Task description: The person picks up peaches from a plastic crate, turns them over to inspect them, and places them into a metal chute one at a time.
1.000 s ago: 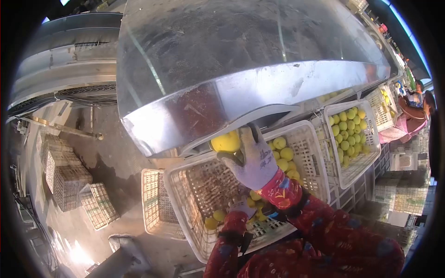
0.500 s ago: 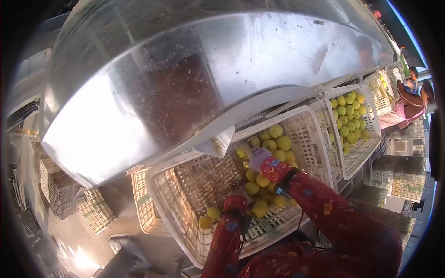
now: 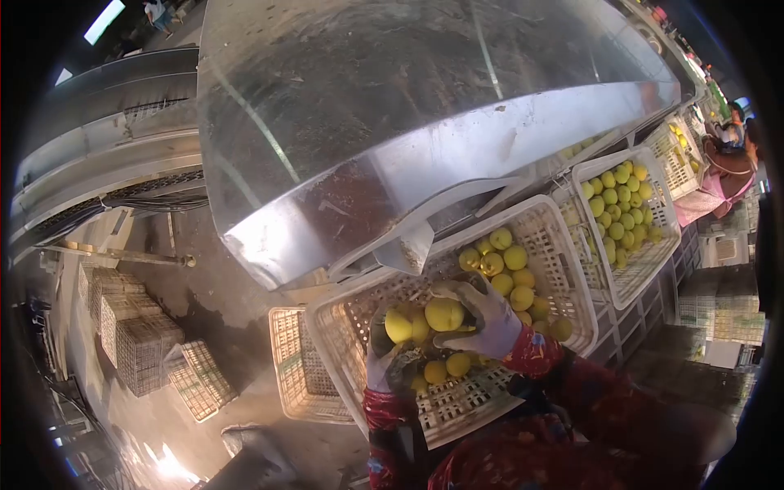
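Note:
Both gloved hands are over a white slatted plastic crate (image 3: 584, 306) that holds several round yellow-green fruits (image 3: 514, 257). My right hand (image 3: 483, 314) has its fingers curled round a yellow-green fruit (image 3: 444, 314) near the crate's middle. To its left, my left hand (image 3: 384, 351) is closed against another yellow fruit (image 3: 398, 325), with a further fruit between the two hands. More fruits lie below the hands on the crate's slatted floor. The left fingers are partly hidden by fruit.
A large metal machine cover (image 3: 392, 106) spans the area beyond the crate. Another fruit-filled crate (image 3: 671, 233) stands at the right, near a person in a pink apron (image 3: 719, 184). An empty crate (image 3: 286, 359) sits at the left, and stacked crates (image 3: 139, 351) are on the floor.
My left hand has risen from the crate's lower part to fruit near its middle. My right hand has come back from the far-side fruits and now grips one. The view has shifted.

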`<control>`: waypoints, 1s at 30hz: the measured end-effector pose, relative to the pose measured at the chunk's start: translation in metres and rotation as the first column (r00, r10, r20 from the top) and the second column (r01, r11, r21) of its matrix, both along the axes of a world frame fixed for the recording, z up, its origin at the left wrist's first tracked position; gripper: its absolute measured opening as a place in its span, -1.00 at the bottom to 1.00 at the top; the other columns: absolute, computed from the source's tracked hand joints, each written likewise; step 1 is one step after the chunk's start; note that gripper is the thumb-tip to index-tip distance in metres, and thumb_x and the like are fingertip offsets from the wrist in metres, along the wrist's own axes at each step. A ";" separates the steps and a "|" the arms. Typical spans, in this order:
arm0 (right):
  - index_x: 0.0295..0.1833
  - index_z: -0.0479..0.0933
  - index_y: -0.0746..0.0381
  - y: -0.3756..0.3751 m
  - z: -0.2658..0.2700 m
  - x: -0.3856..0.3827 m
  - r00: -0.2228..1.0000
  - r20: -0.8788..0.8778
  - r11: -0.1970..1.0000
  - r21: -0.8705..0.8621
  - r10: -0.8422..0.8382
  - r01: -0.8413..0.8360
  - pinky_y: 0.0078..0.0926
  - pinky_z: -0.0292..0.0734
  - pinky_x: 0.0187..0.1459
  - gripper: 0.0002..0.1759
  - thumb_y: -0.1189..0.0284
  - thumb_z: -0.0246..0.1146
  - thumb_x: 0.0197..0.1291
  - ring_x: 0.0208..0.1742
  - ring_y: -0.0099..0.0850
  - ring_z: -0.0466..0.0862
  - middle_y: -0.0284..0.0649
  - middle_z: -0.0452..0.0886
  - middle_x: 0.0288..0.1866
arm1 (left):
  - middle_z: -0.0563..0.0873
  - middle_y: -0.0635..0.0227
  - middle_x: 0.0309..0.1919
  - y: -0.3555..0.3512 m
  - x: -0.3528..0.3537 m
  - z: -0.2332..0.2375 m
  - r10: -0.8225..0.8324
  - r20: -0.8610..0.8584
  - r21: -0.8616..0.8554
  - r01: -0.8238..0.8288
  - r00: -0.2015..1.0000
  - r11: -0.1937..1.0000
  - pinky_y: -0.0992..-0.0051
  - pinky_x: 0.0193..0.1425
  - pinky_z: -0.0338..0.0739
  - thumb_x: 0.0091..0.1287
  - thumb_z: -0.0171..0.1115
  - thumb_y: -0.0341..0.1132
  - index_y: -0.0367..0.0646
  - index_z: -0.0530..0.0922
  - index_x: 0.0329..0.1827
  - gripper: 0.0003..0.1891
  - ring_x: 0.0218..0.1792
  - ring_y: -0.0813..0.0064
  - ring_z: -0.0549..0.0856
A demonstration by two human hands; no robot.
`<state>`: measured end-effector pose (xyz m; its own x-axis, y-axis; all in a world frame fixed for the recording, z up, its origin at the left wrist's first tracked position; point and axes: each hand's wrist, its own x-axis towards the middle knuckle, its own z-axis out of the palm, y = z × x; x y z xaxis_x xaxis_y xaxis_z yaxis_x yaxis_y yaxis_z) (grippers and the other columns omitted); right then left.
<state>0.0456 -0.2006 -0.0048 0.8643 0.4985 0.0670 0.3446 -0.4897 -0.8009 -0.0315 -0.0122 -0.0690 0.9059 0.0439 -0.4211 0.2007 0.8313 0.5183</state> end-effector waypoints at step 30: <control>0.21 0.32 0.32 0.073 0.024 0.084 0.863 0.383 0.932 -0.010 -0.330 0.361 0.02 0.53 0.04 -0.24 0.21 0.50 -0.01 0.04 0.19 0.56 0.21 0.50 0.06 | 0.45 0.08 0.35 0.019 0.014 -0.055 -0.226 -0.173 0.768 0.275 0.959 0.578 0.25 0.39 0.41 0.33 0.22 -0.35 -0.19 0.29 0.46 -0.39 0.29 0.15 0.51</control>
